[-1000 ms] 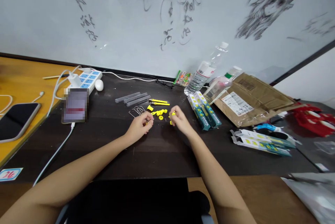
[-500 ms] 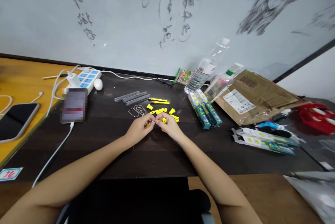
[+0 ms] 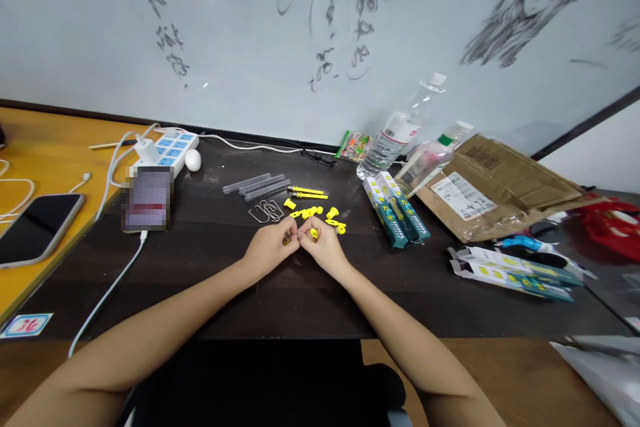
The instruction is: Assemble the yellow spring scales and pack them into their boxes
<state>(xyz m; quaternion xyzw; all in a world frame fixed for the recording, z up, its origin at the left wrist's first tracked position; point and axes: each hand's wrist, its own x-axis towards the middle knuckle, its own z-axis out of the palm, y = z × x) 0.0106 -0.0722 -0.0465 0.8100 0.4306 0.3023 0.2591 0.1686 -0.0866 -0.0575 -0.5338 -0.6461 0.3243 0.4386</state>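
Note:
My left hand is closed in a pinch around a small part with yellow and dark bits, mostly hidden by the fingers. Its fingertips meet those of my right hand, which pinches at the same spot; what it grips is too small to make out. A yellow bit shows by the right fingers. Just beyond lie loose yellow plastic pieces, two yellow rods with dark tips, bent metal wires and several clear ribbed tubes.
Two upright-printed boxes, a water bottle, a second bottle and a cardboard parcel stand to the right. Opened boxes lie nearer. Leftward are a power strip, a charging phone and another phone.
The view has shifted slightly, so everything appears a little further right. Both hands stay pinched together at the same place over the desk.

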